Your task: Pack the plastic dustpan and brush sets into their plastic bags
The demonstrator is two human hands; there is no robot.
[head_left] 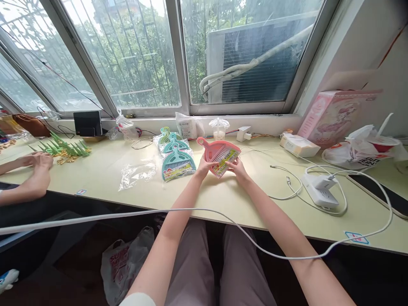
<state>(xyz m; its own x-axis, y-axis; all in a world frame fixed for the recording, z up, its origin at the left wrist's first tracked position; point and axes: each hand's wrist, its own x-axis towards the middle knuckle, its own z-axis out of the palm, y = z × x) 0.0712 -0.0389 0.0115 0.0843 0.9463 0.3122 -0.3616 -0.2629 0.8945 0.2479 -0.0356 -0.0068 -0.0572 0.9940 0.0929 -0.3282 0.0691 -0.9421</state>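
A pink dustpan and brush set [219, 152] with a yellow-green label is held a little above the table, tilted with its handle toward the upper left. My left hand [205, 166] grips its left edge, fingers closed on it. On the opposite edge, my right hand [238, 168] is closed around the label side. Left of them lie several teal and green dustpan sets [178, 163] in clear wrapping, overlapping in a row that runs back to the window. Beside that row, a crumpled clear plastic wrapper [137, 173] rests flat on the table.
A white cable [204, 209] loops across the front, running to a power strip [318, 191] at right. Along the window stand a plastic cup [219, 128] and a tissue pack [299, 145]. At far left, another person's hands [41, 161] are near green plastic pieces [65, 148].
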